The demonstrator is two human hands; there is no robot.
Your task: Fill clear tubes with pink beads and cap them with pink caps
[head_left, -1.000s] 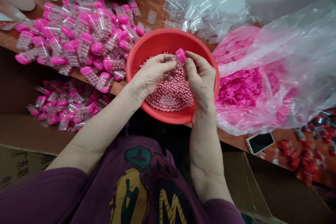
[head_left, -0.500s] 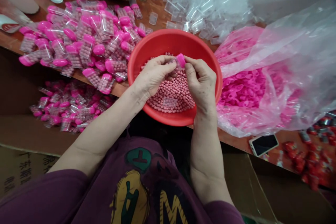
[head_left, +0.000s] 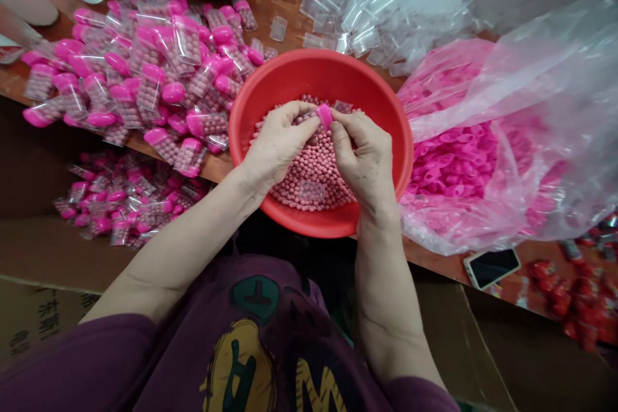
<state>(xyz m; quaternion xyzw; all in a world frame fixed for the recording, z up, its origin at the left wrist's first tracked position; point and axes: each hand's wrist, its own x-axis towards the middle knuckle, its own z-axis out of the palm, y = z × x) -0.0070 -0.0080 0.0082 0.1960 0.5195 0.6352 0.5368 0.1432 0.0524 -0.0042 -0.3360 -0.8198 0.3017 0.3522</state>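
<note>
Packed tubes [head_left: 145,71] heap on a wooden table [head_left: 219,167], with a second heap [head_left: 130,199] on a lower level below its edge. Over a red basin [head_left: 318,67] filled with pink beads [head_left: 309,174], the left hand [head_left: 276,141] curls closed around a clear tube [head_left: 309,117], the fingers pinching its body. The tube lies just above the beads, its long axis running nearly level from the left fingers toward a pink cap [head_left: 325,116] at its right end. The right hand [head_left: 364,158] is the nearer to that cap, gripping it between thumb and forefinger. (The tube's lower end is hidden by the left fingers.) Compared with the earlier frame, the cap sits lower and the tube lies flatter, with the hands drawn closer together. To the right, empty clear tubes [head_left: 381,9] pile beyond the basin, a plastic bag of pink caps [head_left: 454,167] slumps open, and a phone [head_left: 492,268] lies beside red packets [head_left: 564,299].
</note>
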